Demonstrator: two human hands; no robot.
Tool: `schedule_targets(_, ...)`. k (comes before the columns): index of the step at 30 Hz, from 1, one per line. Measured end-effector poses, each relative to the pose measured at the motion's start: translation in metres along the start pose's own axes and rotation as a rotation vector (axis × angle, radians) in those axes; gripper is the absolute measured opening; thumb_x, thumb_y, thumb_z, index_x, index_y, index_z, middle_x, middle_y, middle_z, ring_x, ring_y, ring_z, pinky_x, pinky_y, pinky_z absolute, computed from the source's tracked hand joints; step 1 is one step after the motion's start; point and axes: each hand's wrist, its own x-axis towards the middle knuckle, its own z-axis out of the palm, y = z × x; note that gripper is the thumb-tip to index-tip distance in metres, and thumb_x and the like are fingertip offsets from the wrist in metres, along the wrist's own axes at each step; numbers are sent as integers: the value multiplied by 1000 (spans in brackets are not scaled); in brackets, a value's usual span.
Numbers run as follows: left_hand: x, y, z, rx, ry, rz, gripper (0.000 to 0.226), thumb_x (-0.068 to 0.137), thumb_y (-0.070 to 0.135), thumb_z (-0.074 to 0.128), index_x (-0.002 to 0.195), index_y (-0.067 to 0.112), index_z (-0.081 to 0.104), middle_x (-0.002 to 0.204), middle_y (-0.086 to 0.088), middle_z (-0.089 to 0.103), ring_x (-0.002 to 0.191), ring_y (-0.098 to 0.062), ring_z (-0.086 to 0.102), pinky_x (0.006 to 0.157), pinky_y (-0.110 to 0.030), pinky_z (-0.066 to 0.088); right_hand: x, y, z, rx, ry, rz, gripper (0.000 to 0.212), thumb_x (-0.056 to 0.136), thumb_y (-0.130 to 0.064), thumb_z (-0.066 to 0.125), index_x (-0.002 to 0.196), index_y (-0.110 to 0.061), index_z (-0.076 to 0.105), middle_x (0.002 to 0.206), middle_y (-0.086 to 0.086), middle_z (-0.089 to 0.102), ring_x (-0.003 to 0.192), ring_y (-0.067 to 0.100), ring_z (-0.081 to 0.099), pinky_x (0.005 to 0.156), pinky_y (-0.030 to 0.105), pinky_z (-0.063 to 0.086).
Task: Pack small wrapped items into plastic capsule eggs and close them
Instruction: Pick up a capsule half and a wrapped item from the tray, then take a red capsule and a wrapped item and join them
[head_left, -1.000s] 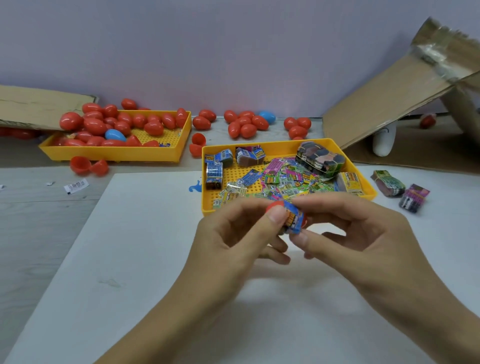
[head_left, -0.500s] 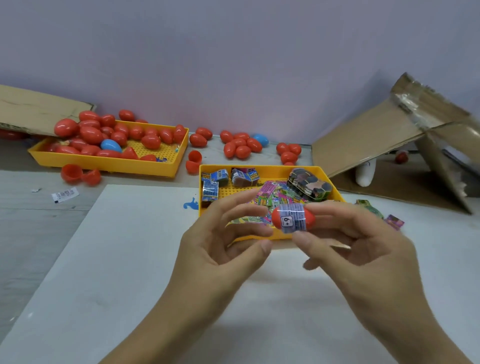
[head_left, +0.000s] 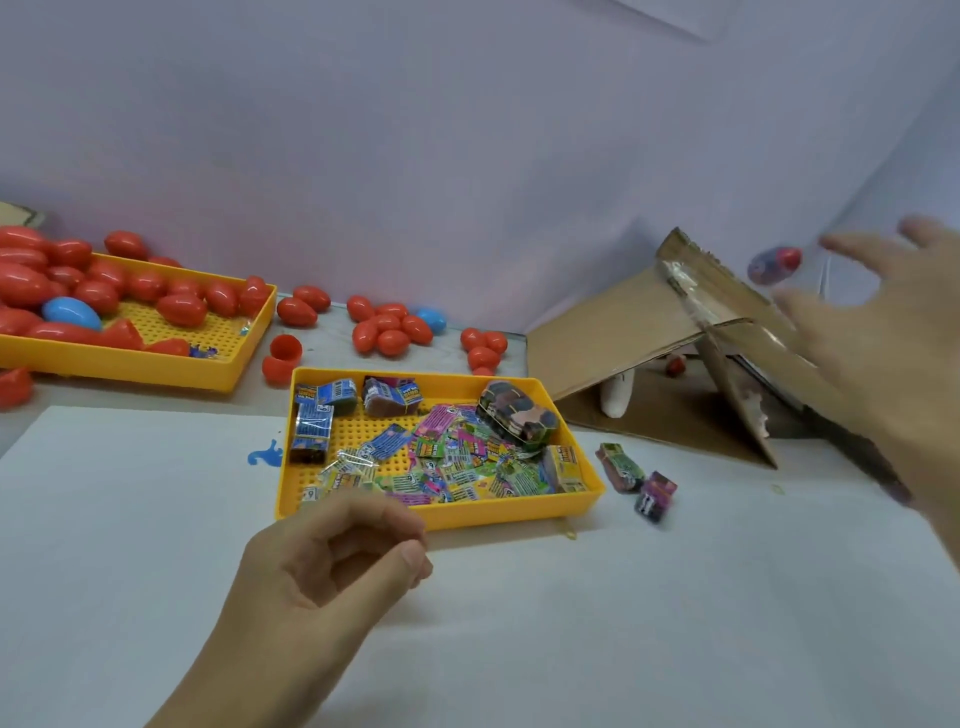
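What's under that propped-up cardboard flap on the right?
Under the cardboard flap stand a white object and a red egg. The blurred right hand covers whatever lies farther right.

You sit at a makeshift packing bench: yellow trays (head_left: 130, 364) of capsule eggs (head_left: 182, 309), wrapped packets (head_left: 441, 462), a cardboard ramp (head_left: 613, 332).

A closed red capsule egg (head_left: 774, 264), blurred, with a printed wrapper seen around its left part, is seen in mid-air above the cardboard ramp (head_left: 623, 332). Small colourful wrapped items (head_left: 457, 457) are heaped in the yellow tray (head_left: 467, 512) at the table's (head_left: 623, 597) middle.
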Motion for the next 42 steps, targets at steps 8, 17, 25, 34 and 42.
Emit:
schedule_targets(8, 0, -1, -4, 15, -31, 22, 9, 63, 14, 73, 72, 15, 75, 67, -19, 69, 62, -27, 71, 60, -25, 58, -130, -87, 38, 869, -386, 481, 27, 86, 4, 60, 75, -14, 76, 73, 6, 72, 57, 14, 63, 45, 21, 44)
schedule_targets(17, -4, 13, -12, 229, 26, 172, 10, 79, 24, 68, 78, 14, 66, 58, 0, 61, 50, -11, 57, 51, -22, 46, -206, -129, 68, 1244, -810, 510, 21, 65, -18, 81, 85, -13, 77, 57, 10, 59, 42, 12, 44, 38, 15, 32)
schedule_targets(25, 87, 39, -75, 272, 695, 241, 16, 85, 3, 62, 88, 16, 69, 74, 3, 66, 65, -11, 61, 56, -25, 52, -203, -122, 81, 1292, -780, 525, 26, 67, -27, 68, 86, -10, 76, 54, 13, 56, 42, 13, 39, 37, 15, 32)
schedule_targets(34, 198, 11, -145, 1411, 326, -261, 35, 83, 21, 72, 118, 20, 68, 95, -5, 66, 89, -23, 62, 77, -35, 54, -202, -122, 84, 1368, -790, 542, 23, 89, 2, 59, 83, -13, 76, 52, 10, 56, 40, 11, 36, 37, 17, 30)
schedule_targets(42, 180, 19, -106, 896, 488, 199, 23, 89, 23, 67, 110, 14, 67, 98, -4, 74, 79, -14, 66, 66, -23, 52, -200, -121, 84, 1391, -823, 553, 26, 91, 2, 57, 82, -14, 75, 51, 10, 56, 39, 12, 35, 38, 18, 30)
